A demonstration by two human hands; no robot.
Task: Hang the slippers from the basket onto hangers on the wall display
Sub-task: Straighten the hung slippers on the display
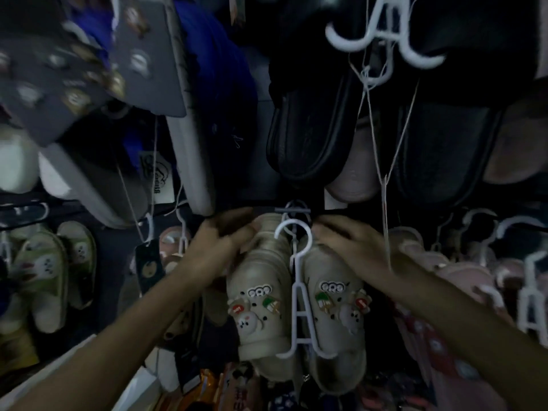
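A pair of beige slippers with cartoon charms, the left one (261,295) and the right one (338,318), sits on a white plastic hanger (299,295) in the middle of the wall display. The hanger's hook (293,232) is up at a dark rail. My left hand (225,241) grips the heel end of the left slipper. My right hand (347,244) lies curled over the heel end of the right slipper. The scene is dim and slightly blurred. No basket is in view.
Black slides (302,132) and an empty white hanger (385,34) hang above. Grey charm slippers (89,63) hang upper left, green bunny slippers (50,271) at left, pink slippers (462,277) at right. Thin strings (382,161) dangle over my right wrist. Packaged goods (225,390) lie below.
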